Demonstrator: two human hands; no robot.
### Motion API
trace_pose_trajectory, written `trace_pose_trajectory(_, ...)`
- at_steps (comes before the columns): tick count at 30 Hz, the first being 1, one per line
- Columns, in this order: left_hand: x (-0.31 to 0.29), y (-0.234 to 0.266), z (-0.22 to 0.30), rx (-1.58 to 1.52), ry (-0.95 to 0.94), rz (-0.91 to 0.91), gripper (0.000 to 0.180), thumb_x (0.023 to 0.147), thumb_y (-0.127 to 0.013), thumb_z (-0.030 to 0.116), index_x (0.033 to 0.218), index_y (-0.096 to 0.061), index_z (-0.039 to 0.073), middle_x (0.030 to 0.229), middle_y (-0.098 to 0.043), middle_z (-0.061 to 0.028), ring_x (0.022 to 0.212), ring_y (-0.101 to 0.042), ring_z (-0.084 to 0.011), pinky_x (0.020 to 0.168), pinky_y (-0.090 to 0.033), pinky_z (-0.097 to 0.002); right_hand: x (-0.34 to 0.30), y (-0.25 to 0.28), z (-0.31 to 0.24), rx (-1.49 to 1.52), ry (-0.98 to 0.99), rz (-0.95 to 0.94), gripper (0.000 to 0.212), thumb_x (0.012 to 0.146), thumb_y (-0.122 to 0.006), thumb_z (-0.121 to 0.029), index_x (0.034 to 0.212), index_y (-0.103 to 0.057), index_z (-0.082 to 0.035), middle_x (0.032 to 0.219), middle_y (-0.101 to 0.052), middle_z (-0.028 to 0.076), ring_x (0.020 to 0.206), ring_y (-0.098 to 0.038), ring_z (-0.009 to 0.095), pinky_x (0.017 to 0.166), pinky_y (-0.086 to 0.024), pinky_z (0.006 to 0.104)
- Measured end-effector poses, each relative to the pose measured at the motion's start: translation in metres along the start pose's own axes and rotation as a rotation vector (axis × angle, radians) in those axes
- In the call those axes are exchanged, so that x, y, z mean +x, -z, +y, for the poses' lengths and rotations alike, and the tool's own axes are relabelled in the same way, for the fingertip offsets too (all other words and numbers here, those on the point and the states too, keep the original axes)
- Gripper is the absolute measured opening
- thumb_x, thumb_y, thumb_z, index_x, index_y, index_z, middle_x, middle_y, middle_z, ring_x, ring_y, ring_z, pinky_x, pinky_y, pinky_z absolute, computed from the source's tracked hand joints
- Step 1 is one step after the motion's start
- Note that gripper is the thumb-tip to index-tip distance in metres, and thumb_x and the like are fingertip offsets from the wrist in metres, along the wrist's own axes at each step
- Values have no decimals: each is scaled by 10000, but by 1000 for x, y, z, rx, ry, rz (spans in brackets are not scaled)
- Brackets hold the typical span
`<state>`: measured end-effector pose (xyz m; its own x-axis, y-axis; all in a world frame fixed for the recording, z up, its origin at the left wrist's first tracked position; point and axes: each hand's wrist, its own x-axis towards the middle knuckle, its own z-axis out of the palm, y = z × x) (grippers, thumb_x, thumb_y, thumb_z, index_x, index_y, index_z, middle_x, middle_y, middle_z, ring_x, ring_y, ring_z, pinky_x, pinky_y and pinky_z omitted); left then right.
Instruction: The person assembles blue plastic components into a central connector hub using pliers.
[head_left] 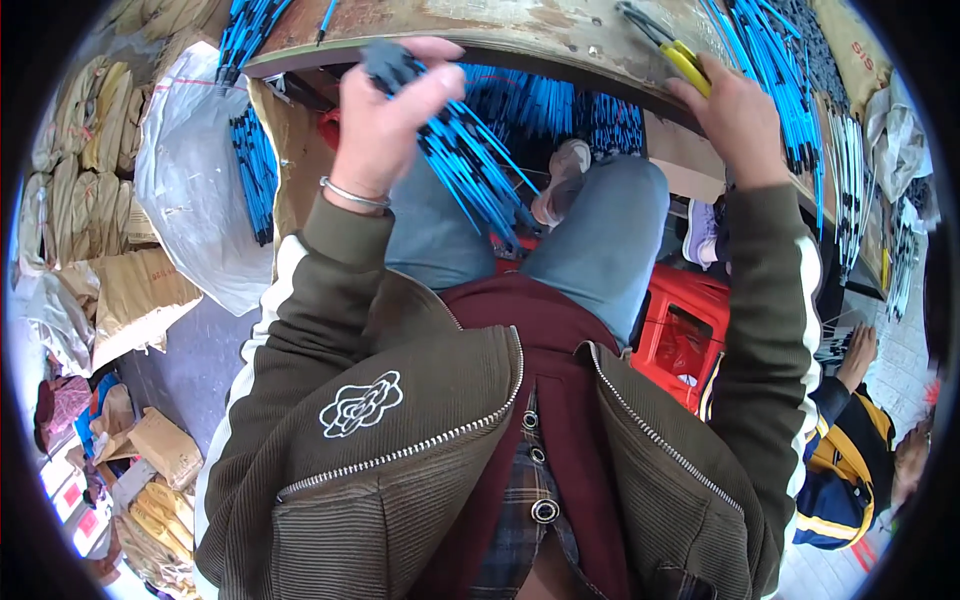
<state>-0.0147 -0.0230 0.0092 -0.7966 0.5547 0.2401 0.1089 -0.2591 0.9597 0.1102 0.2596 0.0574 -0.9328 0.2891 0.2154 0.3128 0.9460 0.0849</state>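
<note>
My left hand is closed around the upper end of a bundle of thin blue cables with black ends. The bundle slants down and to the right over my lap, and a grey-black clump of ends sticks out above my fingers. At the edge of the worn wooden table, my right hand grips pliers by their yellow handles. Their dark jaws point away to the upper left, over the tabletop. Whether the jaws touch anything cannot be seen.
More blue cables lie at the right, and others hang beneath the table. A clear plastic bag and brown paper packages stand left. A red plastic stool is below me; another person sits at right.
</note>
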Motion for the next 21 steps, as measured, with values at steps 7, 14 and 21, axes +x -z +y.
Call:
trace_pose_trajectory(7,-1,65,32,-508,-144,355,199,825,-532,182,874,-510,-9,696,-541,-66,723,-532,-212,724,-443,-342,-73,22,-69,1120,425,-480,365,747,-699,-218,1029,-586,-15,1002,-604,112,951,-566,290,839,-447,354)
trace_pose_trajectory(14,-18,30,-27,-1030,139,342,257,844,-483,286,799,-499,33,683,-511,-70,773,-499,-247,773,-420,-397,-111,-89,-98,1801,10,-133,702,734,-709,-152,1323,-332,-88,1286,-404,96,1139,-457,230,920,-410,372)
trace_pose_trajectory(21,-38,-32,-64,-875,658,308,342,866,-507,295,1065,-502,17,1041,-543,-126,975,-519,-252,889,-408,-394,-71,-47,-61,1966,487,338,538,704,-701,-39,1181,-453,-72,1120,-497,124,1058,-493,218,875,-428,359)
